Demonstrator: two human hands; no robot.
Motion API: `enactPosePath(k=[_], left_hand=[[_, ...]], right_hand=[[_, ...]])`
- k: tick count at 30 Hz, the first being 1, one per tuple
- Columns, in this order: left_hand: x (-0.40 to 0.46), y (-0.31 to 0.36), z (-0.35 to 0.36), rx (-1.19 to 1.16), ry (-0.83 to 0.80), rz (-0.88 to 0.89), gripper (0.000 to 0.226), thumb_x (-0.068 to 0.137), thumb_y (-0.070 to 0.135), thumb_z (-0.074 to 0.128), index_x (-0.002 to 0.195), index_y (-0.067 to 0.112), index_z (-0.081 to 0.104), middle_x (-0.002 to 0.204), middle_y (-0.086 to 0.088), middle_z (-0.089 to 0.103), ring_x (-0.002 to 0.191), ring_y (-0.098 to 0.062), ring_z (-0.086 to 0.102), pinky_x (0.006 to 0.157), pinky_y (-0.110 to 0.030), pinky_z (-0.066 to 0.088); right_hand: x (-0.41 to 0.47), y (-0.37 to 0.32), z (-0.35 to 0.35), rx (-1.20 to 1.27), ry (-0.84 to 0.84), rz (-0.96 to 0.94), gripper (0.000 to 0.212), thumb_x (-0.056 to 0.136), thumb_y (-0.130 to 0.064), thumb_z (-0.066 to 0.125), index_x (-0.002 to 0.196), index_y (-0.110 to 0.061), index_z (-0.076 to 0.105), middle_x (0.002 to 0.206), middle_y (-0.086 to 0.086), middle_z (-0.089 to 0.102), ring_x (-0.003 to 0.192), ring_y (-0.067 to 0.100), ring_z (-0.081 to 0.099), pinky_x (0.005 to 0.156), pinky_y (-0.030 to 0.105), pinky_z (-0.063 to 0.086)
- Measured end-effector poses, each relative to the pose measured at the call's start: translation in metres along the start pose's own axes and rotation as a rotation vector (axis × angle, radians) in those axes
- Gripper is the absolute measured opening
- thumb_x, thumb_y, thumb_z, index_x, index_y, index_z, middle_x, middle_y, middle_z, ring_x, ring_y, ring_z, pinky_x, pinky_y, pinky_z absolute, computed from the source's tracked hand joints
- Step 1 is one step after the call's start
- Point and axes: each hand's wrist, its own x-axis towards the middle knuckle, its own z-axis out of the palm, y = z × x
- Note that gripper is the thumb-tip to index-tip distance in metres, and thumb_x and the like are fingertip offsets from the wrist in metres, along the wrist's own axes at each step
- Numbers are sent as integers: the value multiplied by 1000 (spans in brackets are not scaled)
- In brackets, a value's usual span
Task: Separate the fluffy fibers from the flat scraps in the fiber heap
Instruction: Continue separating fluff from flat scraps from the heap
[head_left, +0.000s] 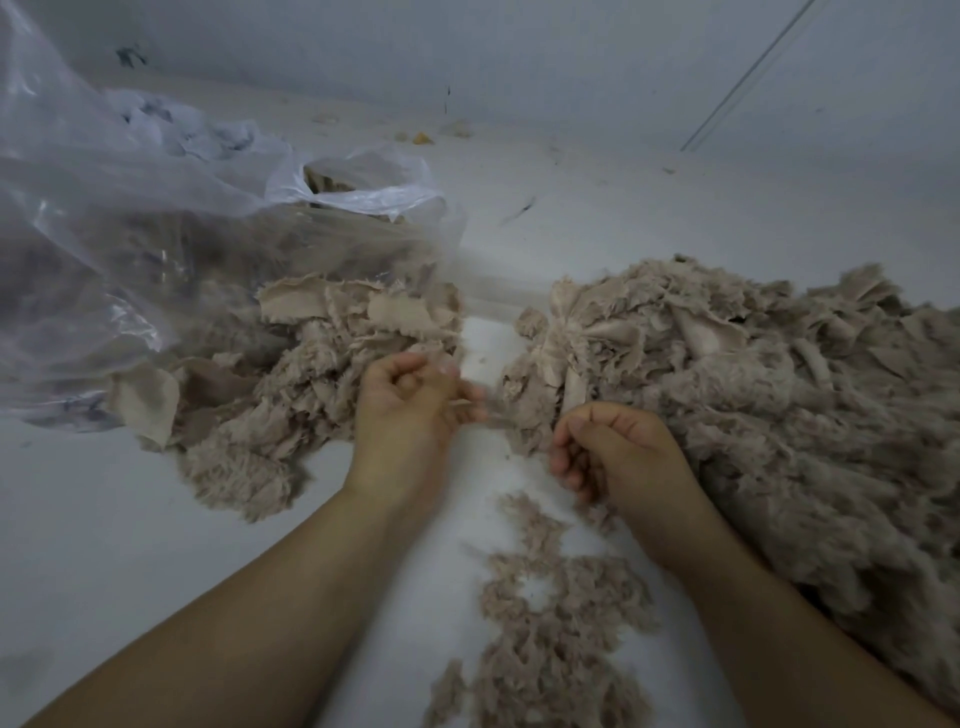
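A big beige heap (753, 374) of fluffy fibers mixed with flat scraps fills the right side. A smaller pile (311, 358) with flat scraps on top lies left of centre. Loose fluffy tufts (550, 613) trail along the white floor between my forearms. My left hand (408, 410) is curled and pinches a thin, blurred strip of fiber (480, 408) that stretches toward the big heap. My right hand (613, 447) is curled at the big heap's near edge with a little fluff under its fingers; how firmly it holds is hard to tell.
A large clear plastic bag (119, 234) lies at the left, partly holding beige scraps. A white floor (597, 218) runs back to a pale wall. Small bits of debris (423, 137) lie far back. A thin line (748, 78) runs along the wall at upper right.
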Motion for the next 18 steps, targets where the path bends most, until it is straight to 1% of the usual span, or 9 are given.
enactPosePath(k=[2,5,6,8,10,11,14,16,18], left_hand=[[-5,-8,2,406,-59,62,20,91,1,62,96,14,47,81,-13,62,60,-22,64,57,-38,53],[-9,-16,9,1068,-323,251,22,85,14,71,101,22,58,92,2,55,68,-8,54,63,-16,42],[-9,-17,12,1197,-402,307,30,84,15,71,111,21,59,101,5,51,76,-7,52,68,-15,40],[-9,-19,18,1361,-513,371,37,83,14,67,119,15,59,109,3,48,89,-14,51,77,-24,43],[-11,-17,22,1386,-561,427,20,84,6,62,103,8,65,98,0,50,87,-20,52,76,-31,45],[-12,-18,21,1343,-542,450,13,84,1,60,94,5,65,91,1,51,82,-19,52,73,-29,44],[-9,-16,15,1144,-314,403,17,86,-7,57,88,8,63,80,5,56,71,-9,52,66,-14,42],[-8,-14,14,1059,-258,330,26,88,-8,55,103,13,60,95,8,57,87,-6,57,75,-19,48],[-9,-14,15,1055,-334,355,36,85,-8,58,114,12,58,114,4,51,107,-12,55,89,-25,50]], right_hand=[[0,1,0,-24,10,-7,44,99,-3,44,64,-18,67,58,4,62,45,10,47,40,19,35],[1,1,0,-39,17,-22,45,98,-3,44,63,-19,66,56,3,60,44,9,44,40,17,32],[1,2,1,-42,25,-28,43,98,-3,44,64,-18,65,55,2,59,44,8,44,40,17,33],[1,2,1,-43,52,-44,38,98,-2,44,68,-14,64,57,2,60,44,8,45,40,18,34],[1,2,3,-19,89,-62,34,100,-4,43,74,-10,64,61,2,63,44,9,46,40,18,35],[0,2,3,-4,105,-68,30,101,-5,42,80,-9,64,67,2,66,44,9,48,40,19,36],[2,2,1,18,121,-69,26,103,-8,39,102,-9,64,94,1,75,45,9,50,41,19,38],[3,2,0,27,134,-70,27,105,-10,36,108,-12,63,105,-1,74,45,9,49,41,18,38],[4,3,-1,64,169,-89,28,106,-10,35,107,-11,63,106,1,74,44,8,45,41,17,37]])
